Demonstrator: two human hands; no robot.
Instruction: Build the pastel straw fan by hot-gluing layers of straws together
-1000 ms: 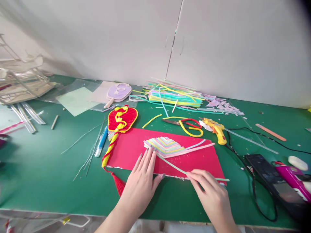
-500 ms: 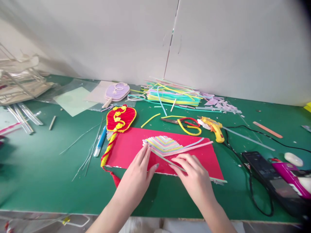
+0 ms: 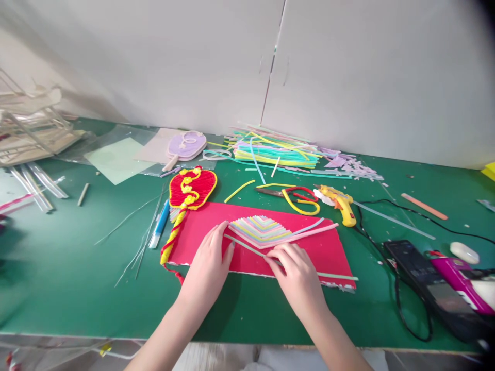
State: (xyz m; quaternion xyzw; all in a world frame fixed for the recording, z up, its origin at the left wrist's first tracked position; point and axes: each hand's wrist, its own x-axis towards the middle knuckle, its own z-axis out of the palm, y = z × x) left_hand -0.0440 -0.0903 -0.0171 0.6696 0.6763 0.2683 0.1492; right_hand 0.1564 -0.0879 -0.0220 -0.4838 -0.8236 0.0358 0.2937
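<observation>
A red card sheet [image 3: 204,234] lies on the green table. On it sits a chevron pattern of pastel strips [image 3: 260,229]. A long pale green strip [image 3: 332,276] runs diagonally from the pattern's left edge to the sheet's lower right corner. My left hand [image 3: 209,263] rests flat on the red sheet, fingertips pressing the strip's upper end. My right hand [image 3: 296,268] presses fingers down on the strip's middle, just below the pattern. A pink strip [image 3: 313,233] lies along the pattern's right side.
A red and yellow fan ornament [image 3: 191,188] with tassel lies left of the sheet, a blue pen [image 3: 160,225] beside it. Behind are scissors [image 3: 288,196], a yellow glue gun [image 3: 338,202], and a pile of coloured strips [image 3: 274,149]. A black device [image 3: 421,281] and cable sit right.
My right hand slid up-left along the green strip from its lower end to its middle. My left hand shifted left, fingertips now at the strip's upper end.
</observation>
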